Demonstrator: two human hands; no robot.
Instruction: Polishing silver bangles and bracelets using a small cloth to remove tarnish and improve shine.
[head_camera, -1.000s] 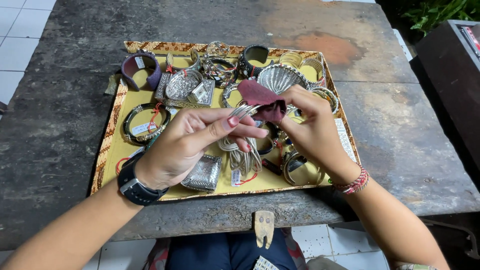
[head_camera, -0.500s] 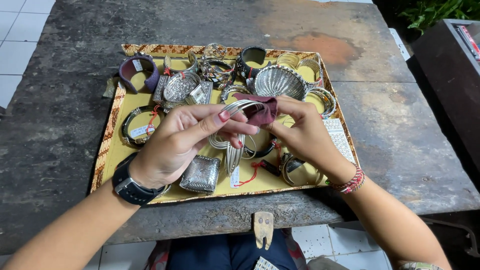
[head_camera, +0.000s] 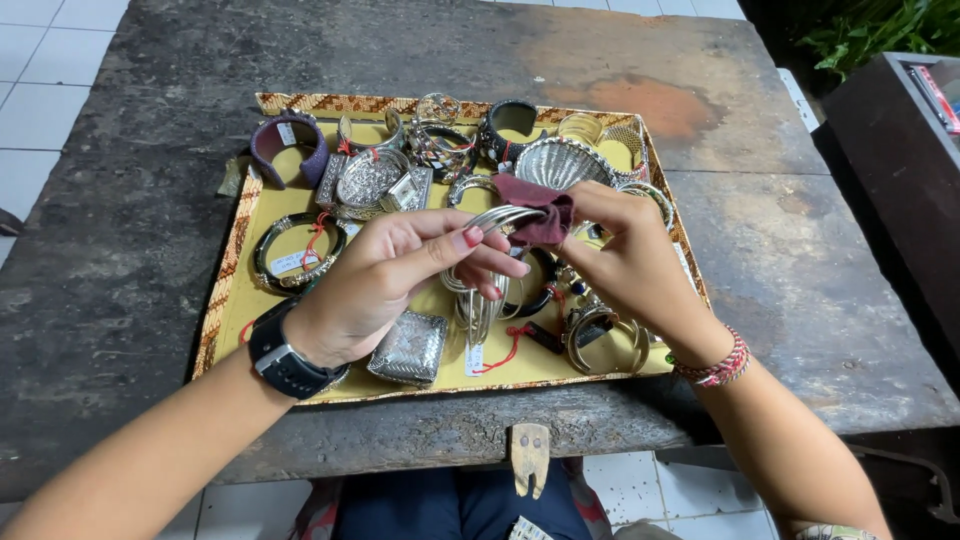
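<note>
Above the yellow tray (head_camera: 225, 300), the left hand (head_camera: 385, 280) pinches a stack of thin silver bangles (head_camera: 497, 217); the right hand (head_camera: 625, 255) presses a maroon cloth (head_camera: 535, 210) on them. The bangles look light, stiff and slippery, best gripped across the rims.

Dark, weathered wooden counter (head_camera: 200, 60), grey and scarred, with a rusty orange stain (head_camera: 655, 100) toward the far right and a small pale metal latch (head_camera: 529, 455) on the near edge. White tiled floor (head_camera: 40, 60) at left and below, under even daylight. Dark wooden cabinet (head_camera: 900, 190) at right, green leafy plants (head_camera: 870, 30) behind.
</note>
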